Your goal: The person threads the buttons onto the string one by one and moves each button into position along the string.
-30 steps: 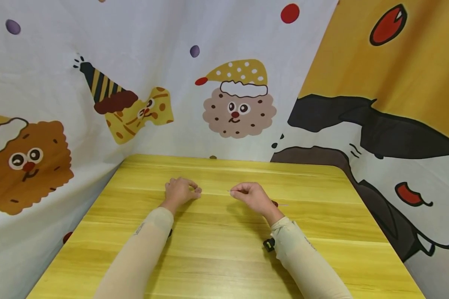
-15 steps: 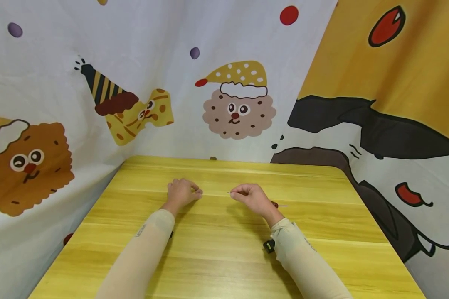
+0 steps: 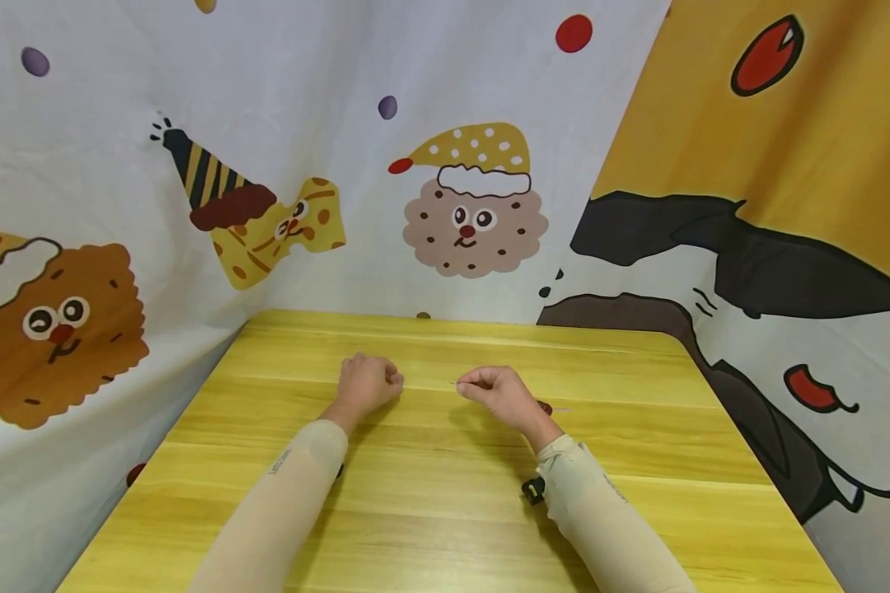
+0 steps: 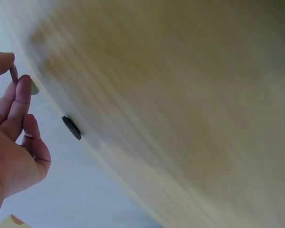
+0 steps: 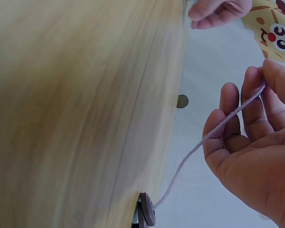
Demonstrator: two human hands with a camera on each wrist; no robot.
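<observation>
My right hand (image 3: 503,397) pinches the end of a pale purple yarn (image 5: 194,148) between thumb and forefinger, a short tip jutting toward the left. The yarn crosses the palm and drops to brown buttons (image 5: 148,209), seen side-on in the right wrist view. In the head view a button (image 3: 545,407) shows partly behind the right wrist, with a yarn tail (image 3: 561,409) beside it. My left hand (image 3: 366,384), a short way left of the yarn tip, holds a small thin brown piece (image 4: 14,74) edge-on between thumb and fingertip; its flat face is hidden.
Both hands are over a yellow wood-grain table (image 3: 430,511). Small black fittings show at the right forearm (image 3: 534,491) and the left forearm (image 3: 339,470). Behind the table's far edge hangs a printed curtain (image 3: 356,272) with cartoon figures.
The left hand has shifted slightly right toward the right hand, turning a little, its fingers drawn closer together. The right hand stays put with the yarn. The whole head view has dipped slightly.
</observation>
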